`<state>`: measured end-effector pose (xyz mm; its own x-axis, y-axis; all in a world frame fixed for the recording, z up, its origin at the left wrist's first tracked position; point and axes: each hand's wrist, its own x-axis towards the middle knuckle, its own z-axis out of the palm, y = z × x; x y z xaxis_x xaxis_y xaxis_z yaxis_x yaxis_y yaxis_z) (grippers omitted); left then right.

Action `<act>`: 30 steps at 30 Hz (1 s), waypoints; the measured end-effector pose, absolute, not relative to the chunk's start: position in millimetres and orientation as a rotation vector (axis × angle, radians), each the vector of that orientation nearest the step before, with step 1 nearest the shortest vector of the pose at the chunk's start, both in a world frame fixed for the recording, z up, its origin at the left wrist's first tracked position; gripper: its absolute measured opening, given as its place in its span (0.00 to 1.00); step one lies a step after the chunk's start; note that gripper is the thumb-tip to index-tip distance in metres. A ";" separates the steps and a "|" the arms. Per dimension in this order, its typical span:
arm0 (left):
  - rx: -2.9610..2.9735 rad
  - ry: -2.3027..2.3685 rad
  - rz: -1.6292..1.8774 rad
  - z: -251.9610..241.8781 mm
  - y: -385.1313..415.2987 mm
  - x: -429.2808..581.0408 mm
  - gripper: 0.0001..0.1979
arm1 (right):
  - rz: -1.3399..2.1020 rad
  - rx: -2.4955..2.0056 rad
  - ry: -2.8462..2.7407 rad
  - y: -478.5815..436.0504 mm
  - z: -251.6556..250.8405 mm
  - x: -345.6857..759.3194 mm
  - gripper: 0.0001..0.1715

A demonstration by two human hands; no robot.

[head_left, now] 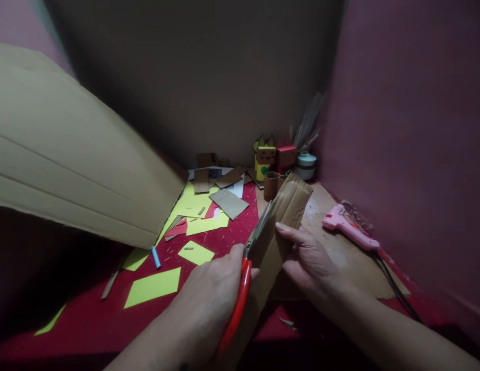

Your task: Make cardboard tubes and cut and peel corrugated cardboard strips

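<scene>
My left hand (214, 288) is wrapped round the red handle of a pair of scissors (242, 296). Their blades lie along the left edge of a long brown cardboard strip (280, 229); I cannot tell how far apart the blades are. My right hand (307, 260) grips the strip from its right side, thumb on the near face and the other fingers mostly hidden behind. The strip slants from the lower middle up toward the right, above the red-covered table (240, 234). Its lower part is partly behind the scissors and my left hand.
A large cardboard sheet (81, 149) rises at the left. Yellow paper (152, 287), cardboard scraps (229, 202) and a blue stick (156, 257) lie about. Behind stand box-shaped figures (265, 162), cardboard tubes (271, 185) and a lidded jar (305, 166). A pink glue gun (350, 226) with a cord lies right.
</scene>
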<state>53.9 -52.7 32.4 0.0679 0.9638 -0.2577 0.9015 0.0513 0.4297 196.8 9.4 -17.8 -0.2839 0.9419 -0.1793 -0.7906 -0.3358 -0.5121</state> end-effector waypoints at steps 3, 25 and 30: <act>1.963 1.875 0.036 32.5 -48.6 60.6 0.14 | 1.863 -0.525 -0.405 8.0 -18.7 197.7 0.17; 2.394 2.007 -0.160 13.7 -46.8 62.4 0.14 | 1.839 -0.493 -0.387 7.4 -21.3 198.4 0.28; 2.401 1.966 -0.078 14.2 -47.0 56.5 0.15 | 1.849 -0.496 -0.399 6.3 -20.7 197.2 0.28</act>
